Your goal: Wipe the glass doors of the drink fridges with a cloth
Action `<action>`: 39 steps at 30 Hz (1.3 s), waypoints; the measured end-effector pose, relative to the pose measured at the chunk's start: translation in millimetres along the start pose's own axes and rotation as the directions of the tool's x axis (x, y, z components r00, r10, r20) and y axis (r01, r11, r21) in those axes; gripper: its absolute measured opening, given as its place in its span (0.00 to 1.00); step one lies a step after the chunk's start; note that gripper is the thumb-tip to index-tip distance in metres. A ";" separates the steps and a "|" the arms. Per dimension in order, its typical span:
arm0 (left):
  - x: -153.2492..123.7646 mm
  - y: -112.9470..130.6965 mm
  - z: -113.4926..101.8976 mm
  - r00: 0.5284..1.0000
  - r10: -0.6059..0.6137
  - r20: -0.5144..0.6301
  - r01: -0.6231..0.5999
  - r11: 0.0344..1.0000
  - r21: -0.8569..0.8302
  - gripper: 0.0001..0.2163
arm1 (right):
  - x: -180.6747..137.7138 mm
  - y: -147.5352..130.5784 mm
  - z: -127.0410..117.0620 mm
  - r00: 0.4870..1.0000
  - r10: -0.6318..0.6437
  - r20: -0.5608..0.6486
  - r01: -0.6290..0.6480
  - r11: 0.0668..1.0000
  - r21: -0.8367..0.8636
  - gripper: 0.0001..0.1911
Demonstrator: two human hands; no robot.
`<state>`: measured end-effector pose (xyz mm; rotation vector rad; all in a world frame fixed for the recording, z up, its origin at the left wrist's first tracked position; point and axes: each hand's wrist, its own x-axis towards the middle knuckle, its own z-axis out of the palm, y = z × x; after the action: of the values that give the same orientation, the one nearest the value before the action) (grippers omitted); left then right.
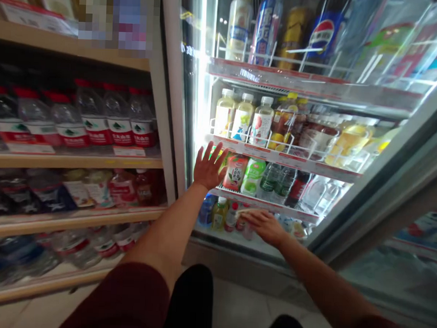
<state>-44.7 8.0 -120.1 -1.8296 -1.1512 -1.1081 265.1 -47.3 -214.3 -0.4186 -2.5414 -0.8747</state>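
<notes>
My left hand [209,167] is stretched forward with its fingers spread, in front of the left side of a lit drinks fridge [262,150]. Behind its fingers stand a red drink bottle [234,173] and a green-labelled bottle [254,177]; I cannot tell whether the palm touches the glass. Lower and to the right, my right hand [264,224] points left, fingers long and held together, before the bottom shelf's small bottles [220,214]. Something pale shows along its fingertips, too blurred to name. Reflections and white lettering lie on the fridge glass [368,69].
Left of the fridge, a wooden shelf [78,161] holds rows of red-capped water bottles [94,114]. A thick grey door frame [383,160] slants down the right side. My dark-clad knees [190,297] are close below the hands, above a tiled floor [235,303].
</notes>
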 end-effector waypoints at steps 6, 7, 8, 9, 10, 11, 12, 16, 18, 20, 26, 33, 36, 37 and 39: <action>1.0 0.8 0.0 1.000 -0.021 0.009 0.021 1.000 0.005 0.27 | 6.3 31.9 -37.9 0.849 0.421 -0.318 -0.469 0.878 -0.090 0.31; 1.0 0.8 0.1 1.000 -0.021 0.003 0.021 1.000 0.005 0.27 | 0.2 23.1 -30.7 0.860 0.415 -0.297 -0.456 0.886 -0.082 0.31; 0.9 0.8 0.1 1.000 -0.021 -0.001 0.021 1.000 0.005 0.27 | -8.0 12.0 -21.4 0.897 0.369 -0.246 -0.395 0.916 -0.068 0.30; 0.8 0.7 0.3 1.000 -0.020 -0.004 0.020 1.000 0.003 0.27 | -17.2 0.8 -11.9 0.940 0.290 -0.180 -0.303 0.952 -0.045 0.29; 0.7 0.5 0.5 1.000 -0.018 -0.007 0.018 1.000 0.000 0.27 | -26.4 -8.5 -4.0 0.975 0.193 -0.111 -0.196 0.981 -0.015 0.27; 0.5 0.2 0.7 1.000 -0.016 -0.011 0.016 1.000 -0.002 0.27 | -34.5 -14.2 0.8 0.994 0.097 -0.053 -0.096 0.995 0.014 0.26; 0.3 -0.2 1.0 1.000 -0.015 -0.013 0.015 1.000 -0.002 0.27 | -40.7 -15.1 1.3 0.999 0.029 -0.020 -0.028 0.999 0.030 0.26; -0.3 -1.0 1.5 1.000 -0.002 -0.021 0.002 1.000 -0.004 0.28 | -41.7 21.7 -33.5 0.983 0.150 -0.106 -0.156 0.986 -0.052 0.27; -0.3 -0.7 1.0 1.000 -0.004 -0.019 0.003 1.000 -0.010 0.28 | -34.3 44.2 -53.9 0.911 0.307 -0.275 -0.343 0.934 -0.096 0.30; 0.1 -0.2 0.2 1.000 -0.016 0.001 0.016 1.000 -0.012 0.28 | -31.4 51.7 -61.5 0.824 0.406 -0.396 -0.480 0.871 -0.107 0.33; 0.4 0.3 0.1 0.998 0.017 -0.053 -0.014 0.998 0.054 0.28 | -73.3 10.6 -38.3 0.985 0.142 -0.100 -0.148 0.987 -0.055 0.28; -0.7 -1.5 2.4 1.000 -0.007 -0.028 0.008 1.000 0.028 0.28 | -77.7 93.5 -107.2 0.890 0.274 -0.365 -0.363 0.910 -0.202 0.26; -0.5 -1.7 2.2 1.000 -0.028 0.003 0.028 0.999 -0.025 0.29 | -64.0 104.7 -114.2 0.692 0.366 -0.622 -0.608 0.760 -0.228 0.26; -0.4 -1.7 2.0 1.000 -0.028 0.003 0.028 0.999 -0.026 0.29 | -63.3 96.9 -108.1 0.675 0.374 -0.636 -0.635 0.734 -0.242 0.26; -0.2 -1.4 1.7 1.000 -0.016 -0.014 0.016 1.000 -0.004 0.28 | -67.8 72.2 -89.7 0.757 0.369 -0.539 -0.580 0.760 -0.294 0.26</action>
<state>-45.5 9.9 -120.7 -1.8156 -1.1580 -1.1316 379.0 -59.6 -145.6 -0.8662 -1.6607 -1.1733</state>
